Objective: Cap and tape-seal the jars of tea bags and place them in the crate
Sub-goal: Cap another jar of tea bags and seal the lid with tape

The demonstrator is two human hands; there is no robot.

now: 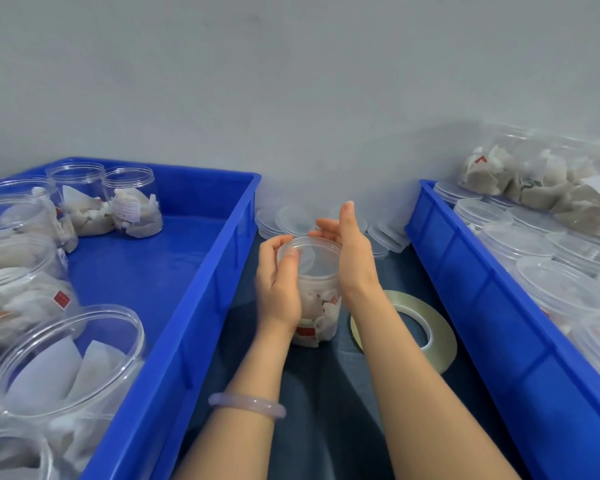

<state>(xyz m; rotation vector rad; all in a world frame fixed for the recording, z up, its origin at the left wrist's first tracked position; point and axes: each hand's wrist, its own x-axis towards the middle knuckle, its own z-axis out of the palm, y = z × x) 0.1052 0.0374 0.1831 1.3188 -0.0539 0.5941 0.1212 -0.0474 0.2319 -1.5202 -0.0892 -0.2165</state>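
Here, a person seated between two blue crates fits a clear lid [309, 254] onto a jar [317, 306] of tea bags standing on the dark cloth [326, 393]. The left hand [279, 282] curls round the jar's upper wall, thumb on the lid's rim; the right hand [352, 258] cups the lid's other side with fingers nearly straight. Whether the lid is fully seated cannot be told, as the hands cover its edge. No tape appears on this jar, and the tape roll [406, 327] lies flat just beside it, under the right forearm, so sealing seems to lie ahead. The left crate [201, 306] holds many uncapped jars [132, 199] of tea bags, which suggests much work remains. The right crate [482, 323] holds rows of capped jars [516, 240], apparently finished. Spare lids [291, 220] are stacked against the wall behind the hands.
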